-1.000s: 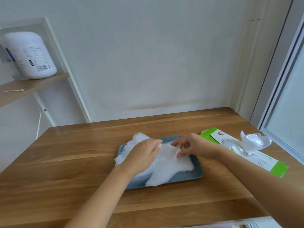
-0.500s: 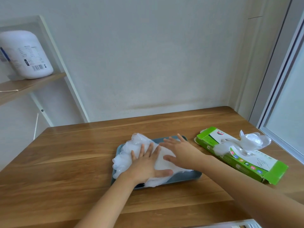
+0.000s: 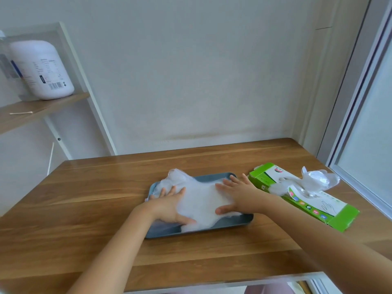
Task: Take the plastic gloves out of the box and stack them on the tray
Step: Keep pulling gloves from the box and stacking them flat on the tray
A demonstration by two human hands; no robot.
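Soft, even daylight enters from the window (image 3: 369, 115) on our right, leaving the pale wall (image 3: 201, 71) flat and slightly grey. We see a mild sheen on the wooden table (image 3: 89, 209) and only faint shadows. Wide-angle distortion bends the frame edges; the shelf (image 3: 42, 107) at left looks slightly soft.

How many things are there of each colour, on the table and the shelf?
Blue: 1, the tray
Green: 1, the glove box
White: 3, the glove pile, the glove sticking out of the box, the jar
Total: 5
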